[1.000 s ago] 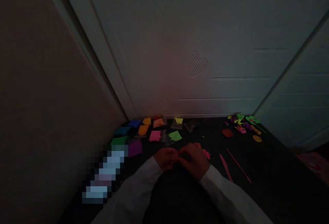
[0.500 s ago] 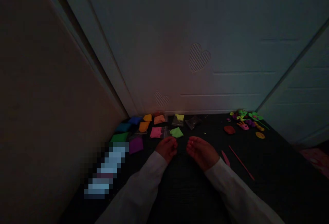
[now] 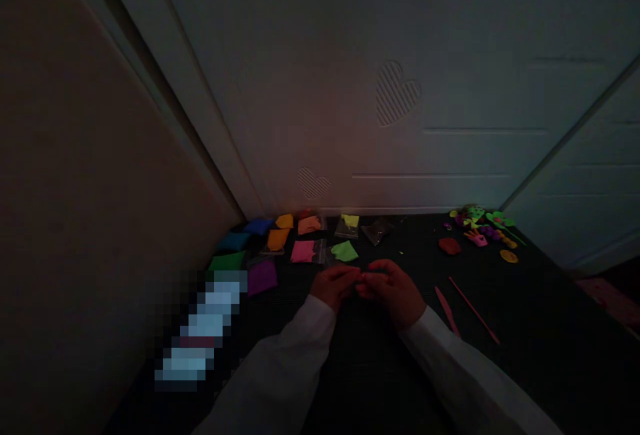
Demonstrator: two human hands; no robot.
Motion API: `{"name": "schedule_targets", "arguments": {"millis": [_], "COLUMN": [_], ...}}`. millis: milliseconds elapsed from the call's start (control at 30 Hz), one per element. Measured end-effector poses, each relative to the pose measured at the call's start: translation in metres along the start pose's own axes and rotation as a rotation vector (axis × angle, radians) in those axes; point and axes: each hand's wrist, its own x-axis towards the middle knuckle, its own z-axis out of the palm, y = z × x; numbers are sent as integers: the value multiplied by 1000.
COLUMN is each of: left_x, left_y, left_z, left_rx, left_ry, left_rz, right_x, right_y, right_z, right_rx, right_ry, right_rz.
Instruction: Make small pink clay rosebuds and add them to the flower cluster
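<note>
Dim room. Pale panelled wall (image 3: 300, 88) behind, two striped hearts in relief; brownish wall (image 3: 75, 208) at left. Dark table (image 3: 365, 375) runs up to the panel.

Two white sleeves (image 3: 270, 368), cut off by the lower edge. Left hand (image 3: 334, 286) and right hand (image 3: 395, 294) meet over the table, fingers bunched and tips touching or nearly so. Hint of pinkish red there; too dark to tell whether they pinch anything.

Packets: eleven counted, two of them orange. Light green packet (image 3: 345, 251) lies just beyond the hands, pink packet (image 3: 303, 251) beside it, clear dark packet (image 3: 377, 231) farther back. Something reddish behind the peach packet (image 3: 309, 224), mostly hidden.

Two pink tools right of the right hand: knife (image 3: 447, 310), lower end at the sleeve, and thin rod (image 3: 474, 310). Small coloured pieces (image 3: 480, 225) heaped far right, overlapping, uncountable. One reddish lump (image 3: 449, 246), one yellow disc (image 3: 509, 256).

Bright object (image 3: 205, 328) at left: pixelated, unreadable. Pink cloth (image 3: 610, 298) cut off at right.
</note>
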Motion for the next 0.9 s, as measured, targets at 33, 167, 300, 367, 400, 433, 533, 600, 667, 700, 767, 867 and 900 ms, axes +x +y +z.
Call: {"name": "schedule_targets", "arguments": {"millis": [33, 167, 300, 367, 400, 433, 533, 600, 667, 700, 767, 867, 900], "left_x": [0, 0, -1, -3, -5, -6, -11, -14, -17, -17, -19, -19, -18], "left_y": [0, -1, -2, -2, -2, -1, -1, -1, -1, -1, -1, 2, 4], "left_z": [0, -2, -4, -3, -3, -1, 2, 3, 4, 4, 5, 6, 6], "left_rx": [16, 62, 71, 56, 42, 24, -42, -80, -105, -114, -129, -155, -164], "left_ry": [-1, -9, -45, -74, -90, -107, -154, -183, -211, -221, -221, -180, -167], "left_rz": [4, 15, -3, -19, -28, -39, -79, -111, -141, -155, -171, -164, -155], "right_x": [0, -2, -3, -4, -5, -7, -11, -13, -15, -16, -17, -18, -17], "right_y": [-1, -2, -1, -1, -1, -2, -5, -8, -10, -10, -10, -7, -8], "right_z": [0, 1, 3, 3, 3, 4, 4, 5, 5, 6, 6, 7, 7], "right_rx": [-9, -66, -157, -219, -255, -293, -403, -466, -519, -542, -577, -592, -589], "right_ry": [2, -5, -19, -5, 10, 28, 71, 86, 96, 99, 95, 87, 87], "right_rz": [-5, -33, -88, -128, -151, -174, -233, -259, -276, -283, -290, -296, -298]}}
